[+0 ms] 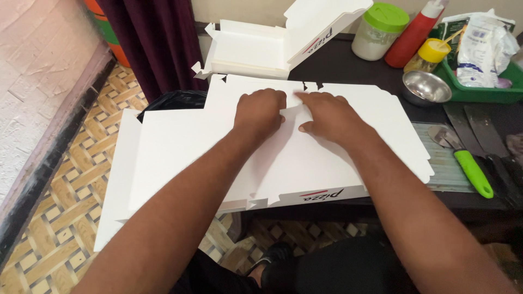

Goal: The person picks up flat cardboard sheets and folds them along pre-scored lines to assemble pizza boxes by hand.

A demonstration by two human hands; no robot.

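From the head camera I see my left hand [260, 111] curled into a loose fist, knuckles pressing down on a flat, unfolded white cardboard box blank [229, 158], while my right hand [331, 117] lies just beside it, fingers bent and fingertips pushing on the same sheet, thumb tucked out toward the left hand; neither hand is wrapped around anything. The blank lies on top of a stack of like sheets [117, 179] that spreads under both forearms and hangs off the table edge toward me, its long axis running left to right, with a red-and-black printed strip on the near flap below my right wrist. Beyond the hands sits a folded white box [256, 51], lid up and empty inside, the same red-and-black mark on its lid edge. Farther right of my right hand stand a clear jar with a green lid [378, 31] holding something pale, a red squeeze bottle [415, 34], a small yellow-capped jar [427, 55], and an empty steel bowl [426, 87]. A green tray [504, 90] past those holds white plastic packets. Right of my right forearm lies a green-handled cutter [468, 166], handle pointing toward me.
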